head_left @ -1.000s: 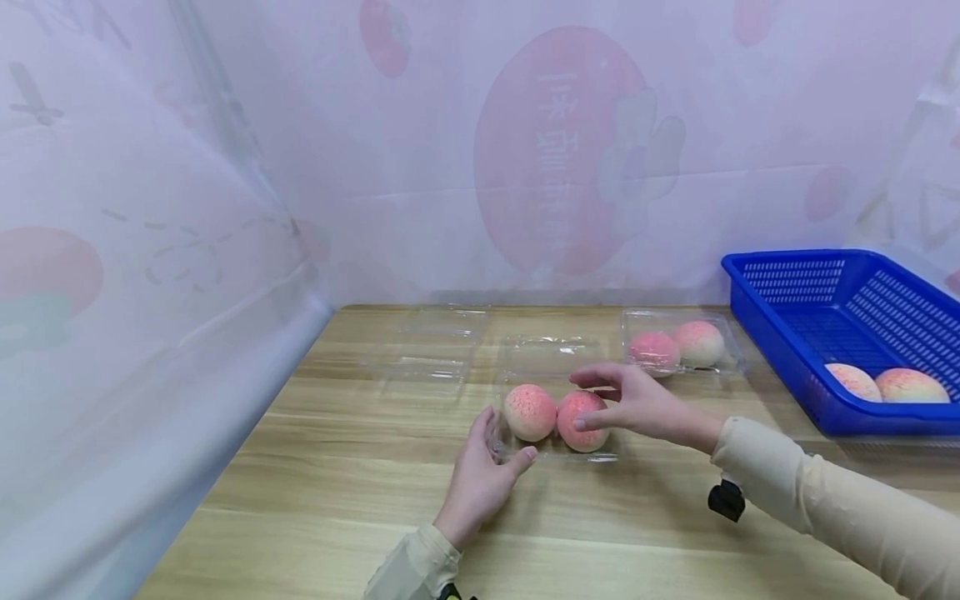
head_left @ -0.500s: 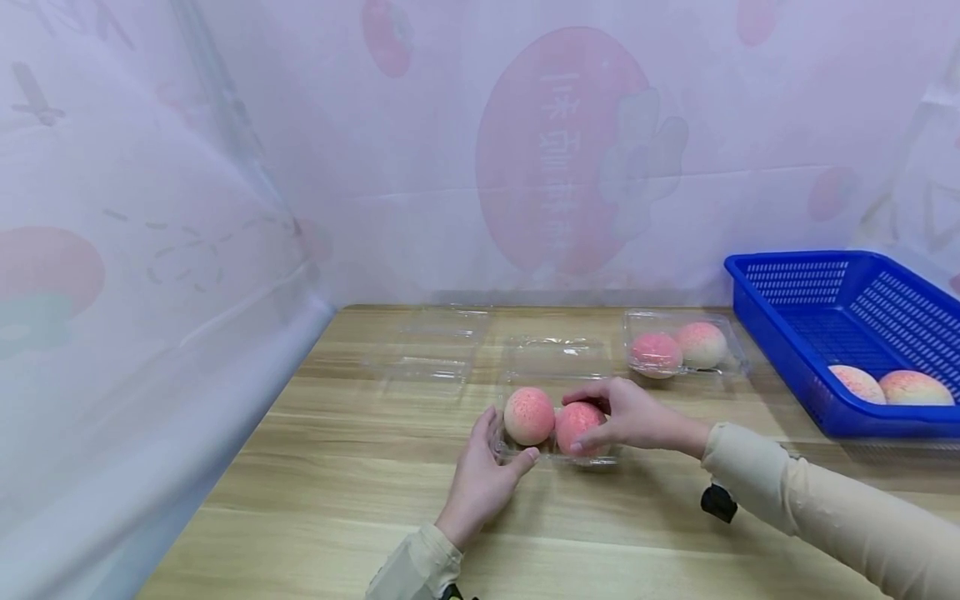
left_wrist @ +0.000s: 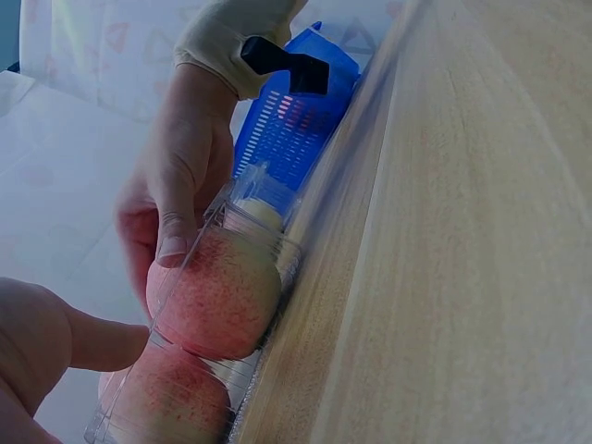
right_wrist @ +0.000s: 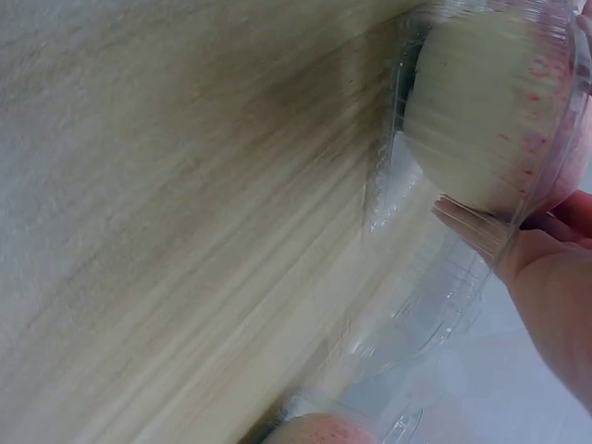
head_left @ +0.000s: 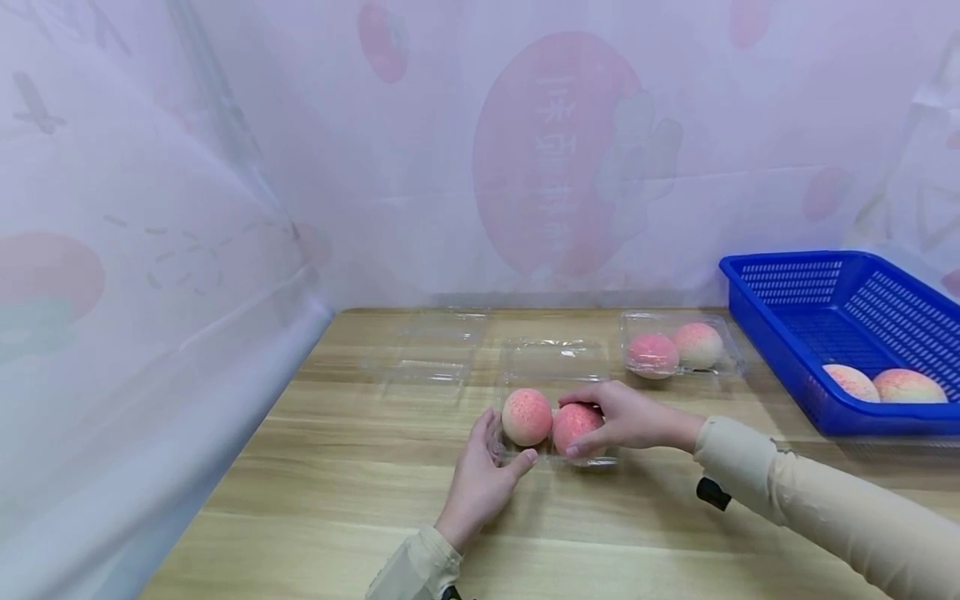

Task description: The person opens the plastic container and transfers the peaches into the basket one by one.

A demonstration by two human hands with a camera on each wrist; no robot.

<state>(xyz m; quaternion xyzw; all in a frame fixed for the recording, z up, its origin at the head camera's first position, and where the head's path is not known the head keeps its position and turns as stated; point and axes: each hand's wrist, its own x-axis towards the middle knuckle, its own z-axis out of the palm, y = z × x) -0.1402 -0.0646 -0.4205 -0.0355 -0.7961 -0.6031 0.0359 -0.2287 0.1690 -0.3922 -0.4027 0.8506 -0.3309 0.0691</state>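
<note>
A clear plastic clamshell box (head_left: pixel 552 457) lies with its lid folded back on the wooden table, two round pink-and-cream peach-like balls in its base. My left hand (head_left: pixel 483 483) holds the box's left end, fingers along the side and thumb at the front rim. The left ball (head_left: pixel 527 417) sits in the left part of the base. My right hand (head_left: pixel 633 418) grips the right ball (head_left: pixel 576 429) from above, thumb in front and fingers behind. In the left wrist view, the right thumb rests on that ball (left_wrist: pixel 222 296). The right hand partly covers the box's right end.
Behind on the right, a clear box (head_left: pixel 738 367) has two similar balls inside. A blue perforated basket (head_left: pixel 776 354) with two more balls stands at the right. Another clear box (head_left: pixel 431 367) lies at the back left. A printed curtain (head_left: pixel 405 242) hangs behind the table.
My right hand has shifted slightly left and down with the right ball, its fingers closer round it. The left hand stays at the box's left end.
</note>
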